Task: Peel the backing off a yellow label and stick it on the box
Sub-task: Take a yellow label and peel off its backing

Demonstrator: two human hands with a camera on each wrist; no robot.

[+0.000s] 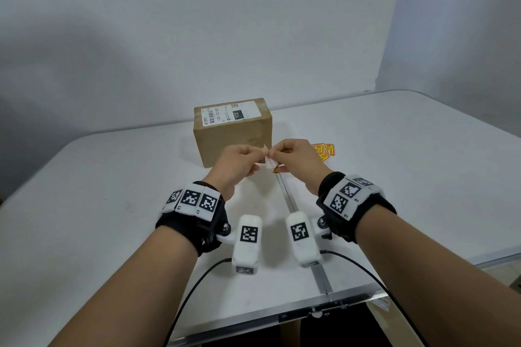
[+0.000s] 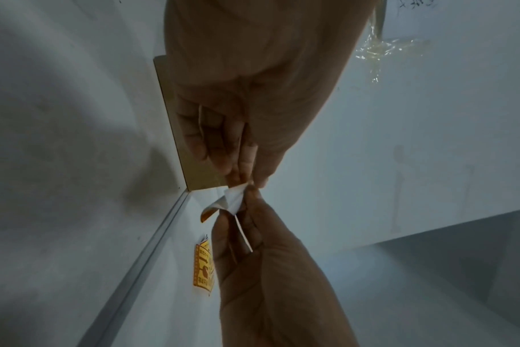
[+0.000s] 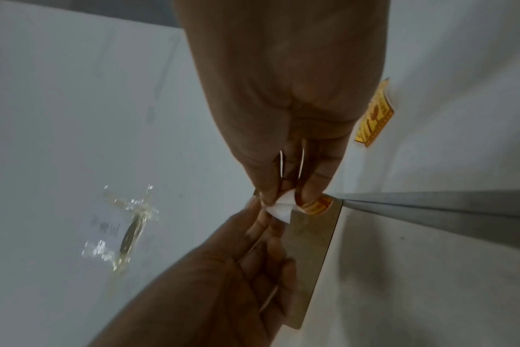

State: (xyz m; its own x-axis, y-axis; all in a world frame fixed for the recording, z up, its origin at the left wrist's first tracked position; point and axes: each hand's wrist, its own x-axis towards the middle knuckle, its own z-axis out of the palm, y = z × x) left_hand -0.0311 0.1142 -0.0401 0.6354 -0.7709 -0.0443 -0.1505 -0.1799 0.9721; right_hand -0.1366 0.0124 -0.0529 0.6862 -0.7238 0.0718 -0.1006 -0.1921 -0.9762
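Note:
A brown cardboard box [image 1: 232, 132] with a white shipping label on top stands at the middle of the white table [image 1: 112, 205]. Just in front of it both hands hold one small yellow label [image 1: 269, 163] in the air. My right hand [image 1: 275, 154] pinches the label, its yellow face [image 3: 316, 205] showing under the fingers. My left hand [image 1: 260, 154] pinches a white corner of the backing [image 2: 233, 199], which is folded away from the yellow part [image 2: 207, 214]. The left fingertips [image 3: 254, 206] meet the right ones at that corner.
A small pile of yellow labels [image 1: 324, 151] lies on the table right of the box. A metal seam strip [image 1: 287, 194] runs from the box toward the table's front edge [image 1: 282, 315]. Black cables hang from both wrist cameras.

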